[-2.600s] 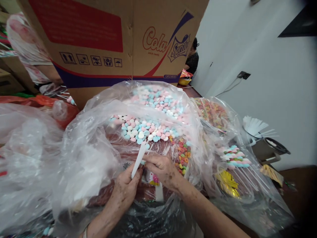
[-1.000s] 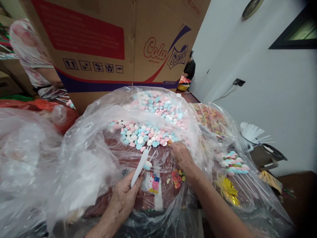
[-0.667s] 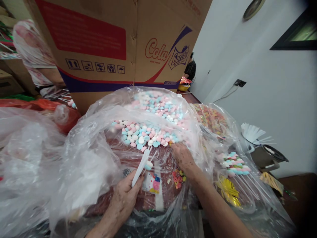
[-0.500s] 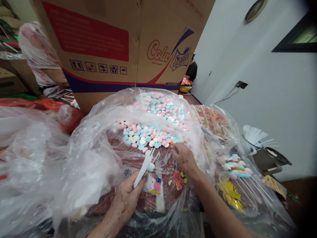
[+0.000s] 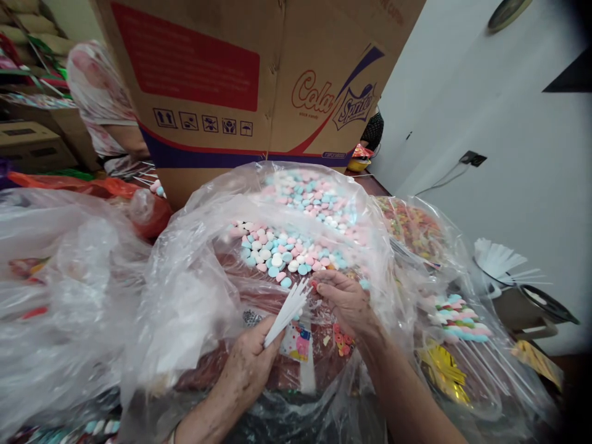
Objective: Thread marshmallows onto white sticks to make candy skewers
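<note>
A pale wall (image 5: 444, 105) occupies the right side. A dark socket (image 5: 472, 158) is mounted on it; a thin cable (image 5: 443, 184) runs down and left. Upper edge: round object (image 5: 509, 13). Left rear: stacked sacks (image 5: 39, 24), cardboard boxes (image 5: 30, 148).

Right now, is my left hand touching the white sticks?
Touching: the head view shows the left hand closed around the white sticks, which fan out from its grip.

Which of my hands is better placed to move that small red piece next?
Your right hand, probably: it seems to pinch the small red piece near the tips of the white sticks, while your left hand grips them lower down.
</note>
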Available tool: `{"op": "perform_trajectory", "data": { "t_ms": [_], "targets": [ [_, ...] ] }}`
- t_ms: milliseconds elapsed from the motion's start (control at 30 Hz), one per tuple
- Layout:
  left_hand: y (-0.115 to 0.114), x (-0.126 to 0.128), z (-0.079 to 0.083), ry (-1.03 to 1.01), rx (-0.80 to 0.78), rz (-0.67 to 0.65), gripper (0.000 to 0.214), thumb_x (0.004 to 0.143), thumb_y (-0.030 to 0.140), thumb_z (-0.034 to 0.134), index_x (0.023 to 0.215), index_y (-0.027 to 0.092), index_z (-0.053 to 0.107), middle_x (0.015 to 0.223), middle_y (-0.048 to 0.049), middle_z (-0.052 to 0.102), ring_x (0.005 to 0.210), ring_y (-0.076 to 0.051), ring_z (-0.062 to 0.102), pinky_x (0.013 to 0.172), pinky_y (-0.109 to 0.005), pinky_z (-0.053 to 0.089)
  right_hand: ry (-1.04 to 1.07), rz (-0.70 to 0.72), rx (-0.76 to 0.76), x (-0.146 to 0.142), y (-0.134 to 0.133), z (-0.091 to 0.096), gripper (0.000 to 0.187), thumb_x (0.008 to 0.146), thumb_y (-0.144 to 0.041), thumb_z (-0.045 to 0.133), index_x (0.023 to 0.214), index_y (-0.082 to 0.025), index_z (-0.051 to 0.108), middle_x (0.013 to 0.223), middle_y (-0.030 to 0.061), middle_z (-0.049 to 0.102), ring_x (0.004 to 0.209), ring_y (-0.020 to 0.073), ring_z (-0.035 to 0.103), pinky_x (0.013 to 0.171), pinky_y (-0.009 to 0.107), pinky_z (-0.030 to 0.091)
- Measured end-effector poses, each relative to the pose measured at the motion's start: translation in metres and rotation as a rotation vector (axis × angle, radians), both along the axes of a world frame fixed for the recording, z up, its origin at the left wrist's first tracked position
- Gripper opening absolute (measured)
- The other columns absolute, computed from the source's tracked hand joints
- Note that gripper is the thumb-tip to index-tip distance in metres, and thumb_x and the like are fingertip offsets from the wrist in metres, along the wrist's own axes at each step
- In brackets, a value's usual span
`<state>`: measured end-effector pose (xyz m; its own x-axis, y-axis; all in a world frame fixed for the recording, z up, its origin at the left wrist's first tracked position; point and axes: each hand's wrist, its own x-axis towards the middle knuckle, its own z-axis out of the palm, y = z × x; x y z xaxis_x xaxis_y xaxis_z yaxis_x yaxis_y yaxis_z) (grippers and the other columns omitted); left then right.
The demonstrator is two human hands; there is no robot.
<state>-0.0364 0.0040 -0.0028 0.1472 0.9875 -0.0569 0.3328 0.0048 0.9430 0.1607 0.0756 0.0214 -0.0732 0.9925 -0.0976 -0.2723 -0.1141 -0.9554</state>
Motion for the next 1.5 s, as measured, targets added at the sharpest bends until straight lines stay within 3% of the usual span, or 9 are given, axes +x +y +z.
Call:
{"op": "perform_trajectory", "data": {
  "t_ms": [233,467,700,800,1033,1167,1267,1400,1500],
  "targets": [
    [0.001,0.002,-0.001,0.017,-0.010,0.008,0.033,0.089,0.041,0.047,0.085,0.020,0.072,0.058,0.0038,0.055,0.058,-0.016,0.048,0.055,-0.024,0.037,-0.249,0.041,0.146,0.003,-0.003,0.000,0.020,0.066,-0.026,0.078,0.086,-0.022,0.077,0.079,0.0016,0.074,0.069,0.0147,0.064,0.061,0.025,0.049],
    [-0.001,0.000,-0.002,-0.004,-0.026,0.026,0.033,0.088,0.042,0.048,0.065,0.021,0.060,0.054,0.0052,0.048,0.052,-0.015,0.044,0.051,-0.023,0.033,-0.547,0.087,0.244,0.006,-0.010,0.000,0.024,0.083,-0.033,0.065,0.101,-0.022,0.076,0.086,0.0027,0.075,0.074,0.0175,0.069,0.068,0.029,0.055],
    [0.000,0.001,-0.003,-0.017,-0.034,0.038,0.032,0.086,0.044,0.047,0.074,0.021,0.066,0.054,0.0039,0.050,0.052,-0.016,0.045,0.049,-0.024,0.034,-1.108,0.007,0.913,0.001,-0.023,-0.010,0.045,0.094,-0.018,0.040,0.135,-0.017,0.058,0.105,0.0131,0.073,0.095,0.0221,0.070,0.086,0.035,0.057],
    [0.000,0.000,-0.004,-0.024,-0.015,0.031,0.032,0.086,0.043,0.048,0.081,0.020,0.069,0.055,0.0035,0.050,0.053,-0.017,0.044,0.050,-0.024,0.034,-1.202,0.010,1.038,-0.003,-0.025,-0.012,0.046,0.094,-0.014,0.038,0.136,-0.018,0.058,0.105,0.0151,0.072,0.094,0.0229,0.070,0.087,0.037,0.057],
    [0.000,-0.002,-0.008,-0.047,-0.004,0.060,0.031,0.086,0.043,0.050,0.065,0.021,0.059,0.054,0.0043,0.049,0.054,-0.016,0.044,0.051,-0.024,0.035,-1.062,0.210,0.967,-0.014,-0.038,-0.007,0.048,0.094,-0.014,0.037,0.138,-0.019,0.054,0.106,0.0109,0.073,0.086,0.0193,0.070,0.079,0.030,0.057],
    [0.000,-0.003,-0.011,-0.046,-0.029,0.086,0.033,0.086,0.045,0.051,0.063,0.022,0.057,0.054,0.0042,0.051,0.054,-0.016,0.047,0.051,-0.024,0.035,-1.077,0.108,0.702,-0.001,-0.025,0.003,0.041,0.097,-0.026,0.040,0.134,-0.021,0.058,0.085,0.0033,0.074,0.069,0.0154,0.067,0.069,0.025,0.053],
    [0.000,-0.003,-0.013,-0.041,-0.055,0.093,0.033,0.087,0.047,0.051,0.067,0.022,0.060,0.053,0.0048,0.052,0.051,-0.016,0.045,0.048,-0.024,0.034,-1.307,-0.050,0.482,0.010,0.002,0.012,0.036,0.097,-0.024,0.039,0.124,-0.020,0.063,0.098,0.0062,0.073,0.085,0.0186,0.066,0.079,0.028,0.049],
    [0.001,-0.003,-0.016,-0.052,-0.051,0.091,0.035,0.087,0.046,0.051,0.062,0.022,0.057,0.051,0.0050,0.051,0.049,-0.015,0.044,0.047,-0.024,0.033,-1.736,0.087,0.354,0.009,0.034,0.011,0.033,0.090,-0.010,0.045,0.116,-0.018,0.064,0.113,0.0126,0.065,0.103,0.0239,0.058,0.085,0.030,0.044],
    [0.001,-0.003,-0.017,-0.048,-0.026,0.099,0.038,0.087,0.045,0.053,0.058,0.022,0.054,0.052,0.0044,0.052,0.050,-0.015,0.045,0.048,-0.023,0.033,-1.825,0.121,0.415,0.006,0.044,0.002,0.033,0.088,-0.005,0.044,0.112,-0.017,0.062,0.113,0.0140,0.062,0.105,0.0251,0.054,0.085,0.031,0.042]
  ]
}}
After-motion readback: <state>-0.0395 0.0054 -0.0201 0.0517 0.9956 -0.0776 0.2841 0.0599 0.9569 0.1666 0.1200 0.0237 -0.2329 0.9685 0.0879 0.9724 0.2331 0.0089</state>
